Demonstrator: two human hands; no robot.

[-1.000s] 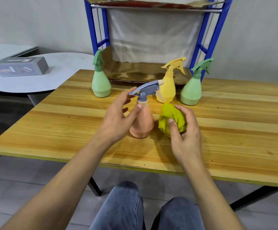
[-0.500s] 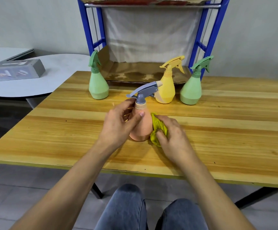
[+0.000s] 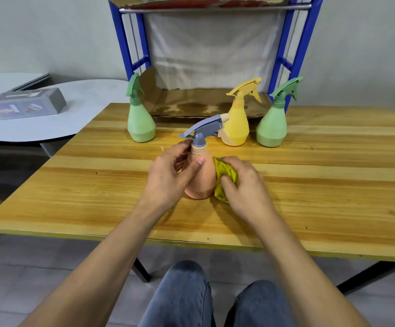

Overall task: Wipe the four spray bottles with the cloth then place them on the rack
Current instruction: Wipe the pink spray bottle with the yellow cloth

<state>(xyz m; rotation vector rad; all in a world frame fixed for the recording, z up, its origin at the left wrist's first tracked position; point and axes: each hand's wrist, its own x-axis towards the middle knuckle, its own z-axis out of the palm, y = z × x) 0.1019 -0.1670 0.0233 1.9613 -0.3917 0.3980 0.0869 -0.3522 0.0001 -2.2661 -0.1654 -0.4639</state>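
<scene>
Hands at work: the left hand (image 3: 168, 178) curls round the peach spray bottle (image 3: 201, 180) on the worktop (image 3: 97, 185); the right hand (image 3: 246, 185) presses a bunched yellow cloth (image 3: 224, 175) to its side.
Head view: the left green bottle (image 3: 141, 123), yellow bottle (image 3: 237, 128) and right green bottle (image 3: 272, 128) wait before the rack (image 3: 125, 43); none is shelved, so wiping looks barely begun.

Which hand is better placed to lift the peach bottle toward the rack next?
Probably left: the left hand grips the peach spray bottle near its neck, while the right hand holds the yellow cloth against it.
</scene>
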